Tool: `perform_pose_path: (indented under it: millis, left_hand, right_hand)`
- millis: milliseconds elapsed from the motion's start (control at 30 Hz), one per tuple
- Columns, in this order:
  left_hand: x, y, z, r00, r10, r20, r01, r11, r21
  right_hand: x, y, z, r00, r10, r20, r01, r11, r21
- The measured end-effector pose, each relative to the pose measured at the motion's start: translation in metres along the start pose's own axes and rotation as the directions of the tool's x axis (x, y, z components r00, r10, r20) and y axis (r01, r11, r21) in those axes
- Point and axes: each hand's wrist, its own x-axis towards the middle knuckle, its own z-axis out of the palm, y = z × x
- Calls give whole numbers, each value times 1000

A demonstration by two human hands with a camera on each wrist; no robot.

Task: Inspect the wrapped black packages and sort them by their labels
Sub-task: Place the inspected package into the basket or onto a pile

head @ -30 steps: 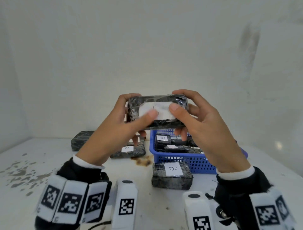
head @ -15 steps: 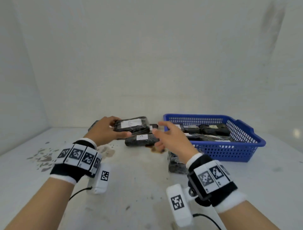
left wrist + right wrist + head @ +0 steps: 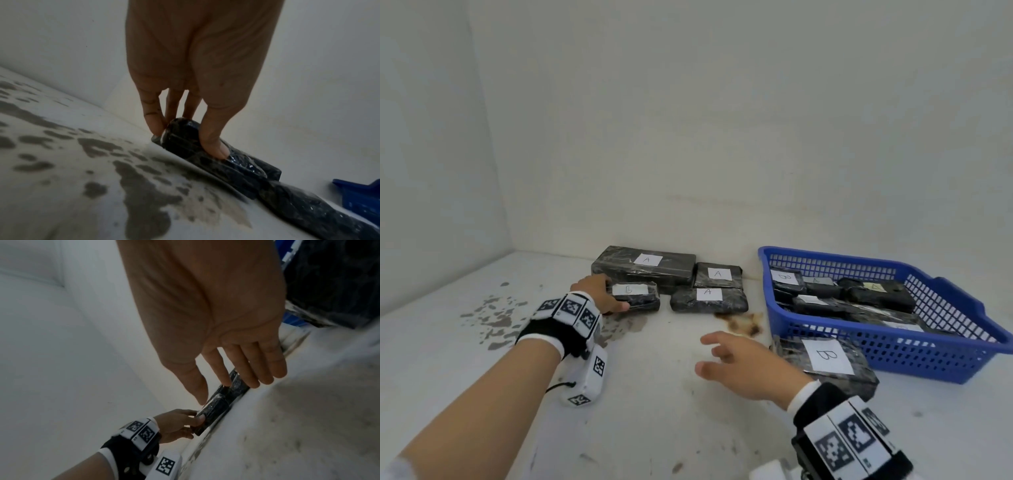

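Observation:
My left hand point(image 3: 602, 294) grips the left end of a small wrapped black package point(image 3: 635, 297) with a white label, set on the table in front of a long package marked A point(image 3: 643, 267). In the left wrist view the thumb and fingers point(image 3: 213, 146) pinch that package point(image 3: 205, 151) at its end. Two more packages marked A point(image 3: 717, 275) point(image 3: 709, 298) lie to its right. My right hand point(image 3: 736, 359) hovers open above the table, empty, beside a package marked B point(image 3: 825, 363). The right wrist view shows its straight fingers point(image 3: 248, 369).
A blue plastic basket point(image 3: 928, 353) at the right holds several wrapped packages. A brown stain point(image 3: 743, 323) marks the table near the basket, and grey blotches point(image 3: 493, 315) spread at the left. White walls close the back and left.
The package was held up in both hands, then carried left and down by my left hand to the table beside the A packages. My right hand let go and drew back.

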Motion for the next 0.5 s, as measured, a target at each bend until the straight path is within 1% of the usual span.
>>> perform_pose_path:
  millis: [100, 200, 300, 500]
  left_hand:
    - [8, 4, 4, 1000, 9, 23, -9, 1000, 14]
    - [13, 7, 7, 999, 31, 31, -31, 999, 7]
    - [16, 13, 9, 999, 29, 13, -29, 999, -17]
    - [22, 20, 9, 995, -96, 12, 97, 991, -98]
  right_hand:
    - [6, 1, 3, 999, 21, 46, -19, 999, -37]
    - [9, 2, 4, 998, 27, 62, -21, 995, -93]
    - [7, 1, 4, 997, 22, 73, -13, 992, -123]
    - [8, 3, 5, 997, 7, 79, 1, 994, -109]
